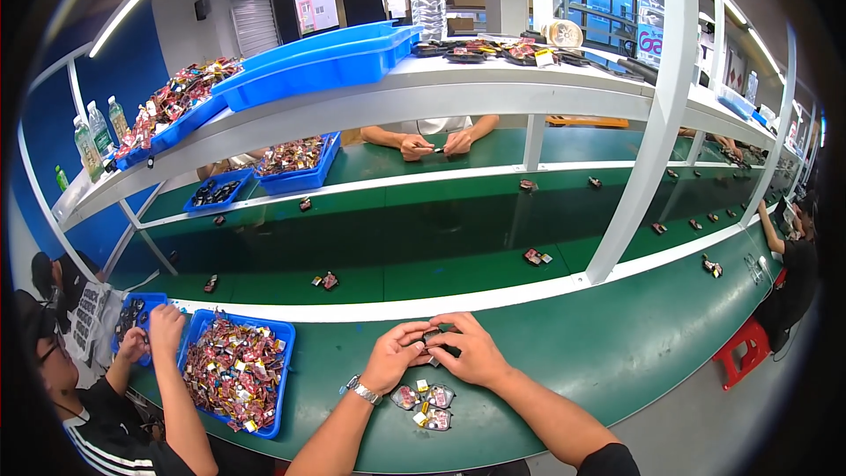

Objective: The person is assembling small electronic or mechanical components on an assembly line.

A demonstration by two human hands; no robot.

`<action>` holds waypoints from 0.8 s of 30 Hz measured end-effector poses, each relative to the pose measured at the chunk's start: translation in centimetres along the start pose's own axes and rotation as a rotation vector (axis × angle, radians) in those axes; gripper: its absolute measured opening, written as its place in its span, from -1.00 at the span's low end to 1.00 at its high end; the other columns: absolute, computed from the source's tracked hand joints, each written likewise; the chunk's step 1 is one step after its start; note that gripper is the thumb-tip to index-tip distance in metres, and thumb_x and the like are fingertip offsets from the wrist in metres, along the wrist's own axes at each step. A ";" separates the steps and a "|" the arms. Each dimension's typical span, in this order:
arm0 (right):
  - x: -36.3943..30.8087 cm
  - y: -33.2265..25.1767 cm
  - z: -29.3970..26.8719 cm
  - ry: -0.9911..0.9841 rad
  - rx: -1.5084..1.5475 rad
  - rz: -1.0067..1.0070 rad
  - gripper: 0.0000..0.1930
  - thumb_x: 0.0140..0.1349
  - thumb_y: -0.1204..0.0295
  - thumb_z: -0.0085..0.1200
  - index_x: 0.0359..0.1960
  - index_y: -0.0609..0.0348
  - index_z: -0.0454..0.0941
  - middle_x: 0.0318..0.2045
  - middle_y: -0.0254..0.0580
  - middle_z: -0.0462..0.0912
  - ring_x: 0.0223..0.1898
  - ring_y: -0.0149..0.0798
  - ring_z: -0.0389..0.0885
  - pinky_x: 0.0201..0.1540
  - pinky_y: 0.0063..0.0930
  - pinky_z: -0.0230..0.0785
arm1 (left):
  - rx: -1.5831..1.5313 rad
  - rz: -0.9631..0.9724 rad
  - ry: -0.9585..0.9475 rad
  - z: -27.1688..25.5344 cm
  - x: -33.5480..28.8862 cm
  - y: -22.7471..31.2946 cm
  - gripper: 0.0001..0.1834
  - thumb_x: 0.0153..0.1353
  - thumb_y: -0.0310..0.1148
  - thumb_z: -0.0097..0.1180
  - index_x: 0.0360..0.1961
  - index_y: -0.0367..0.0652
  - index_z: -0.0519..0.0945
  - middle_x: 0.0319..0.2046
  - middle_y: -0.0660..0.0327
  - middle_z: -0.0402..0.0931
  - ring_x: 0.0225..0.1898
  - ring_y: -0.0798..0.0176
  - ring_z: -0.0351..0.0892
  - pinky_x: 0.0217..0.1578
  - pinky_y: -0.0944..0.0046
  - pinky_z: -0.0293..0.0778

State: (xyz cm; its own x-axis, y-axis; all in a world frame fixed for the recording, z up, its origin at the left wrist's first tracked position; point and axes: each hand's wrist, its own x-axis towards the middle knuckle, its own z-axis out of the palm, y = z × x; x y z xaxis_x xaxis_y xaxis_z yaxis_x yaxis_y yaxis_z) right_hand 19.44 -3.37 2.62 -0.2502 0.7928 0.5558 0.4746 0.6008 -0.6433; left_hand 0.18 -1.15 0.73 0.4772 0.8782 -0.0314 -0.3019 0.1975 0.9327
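Observation:
My left hand (397, 358) and my right hand (474, 351) meet over the green bench, fingers curled and thumbs pressed inward. Between them they grip a small black part (430, 341), mostly covered by the fingers, so its exact kind cannot be made out. Just below, on the bench, lies a little group of black-shelled pieces (437, 397) with reddish insides and white and yellow tabs. A silver watch (363, 390) circles my left wrist.
Left of me stands a blue tray (288, 361) heaped with small red, yellow and white parts. A co-worker's hands (166, 330) are beside it. Beyond a white rail (352, 310), a green belt (397, 269) carries scattered pieces. A white post (639, 150) and shelf (493, 79) rise ahead.

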 end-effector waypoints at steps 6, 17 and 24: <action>-0.2 -0.3 0.4 0.044 -0.056 -0.017 -0.83 0.05 0.49 0.27 -0.27 0.11 0.68 -0.01 -0.21 0.57 0.03 -0.11 0.51 0.00 -0.30 0.47 | 0.017 -0.016 0.009 -0.1 0.1 -0.2 -0.62 0.35 -0.61 -0.08 0.19 -0.34 0.38 0.12 0.04 0.47 0.05 0.25 0.56 0.02 0.30 0.60; 0.2 -1.3 0.2 0.075 -0.101 -0.077 -0.78 -0.05 0.55 0.27 -0.30 0.21 0.65 0.02 -0.11 0.54 0.08 -0.02 0.49 0.09 -0.23 0.43 | -0.008 0.011 0.053 0.0 0.1 -0.5 -0.66 0.32 -0.64 -0.05 0.13 -0.39 0.41 0.07 0.00 0.49 0.03 0.20 0.58 0.02 0.24 0.62; 0.6 -1.5 0.0 0.077 -0.109 -0.152 -0.82 -0.02 0.53 0.24 -0.31 0.17 0.65 0.03 -0.13 0.54 0.11 -0.02 0.46 0.11 -0.21 0.40 | -0.104 0.068 0.016 -0.4 0.0 -0.6 -0.69 0.32 -0.64 -0.03 0.09 -0.38 0.42 0.03 -0.01 0.51 0.02 0.16 0.59 0.05 0.16 0.60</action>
State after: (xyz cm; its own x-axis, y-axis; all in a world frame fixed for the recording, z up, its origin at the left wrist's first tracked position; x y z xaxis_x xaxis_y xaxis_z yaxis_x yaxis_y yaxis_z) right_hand 18.59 -3.81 3.91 -0.2628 0.6812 0.6833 0.5262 0.6948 -0.4903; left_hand 0.01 -1.13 0.00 0.4398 0.8978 0.0239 -0.4176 0.1809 0.8904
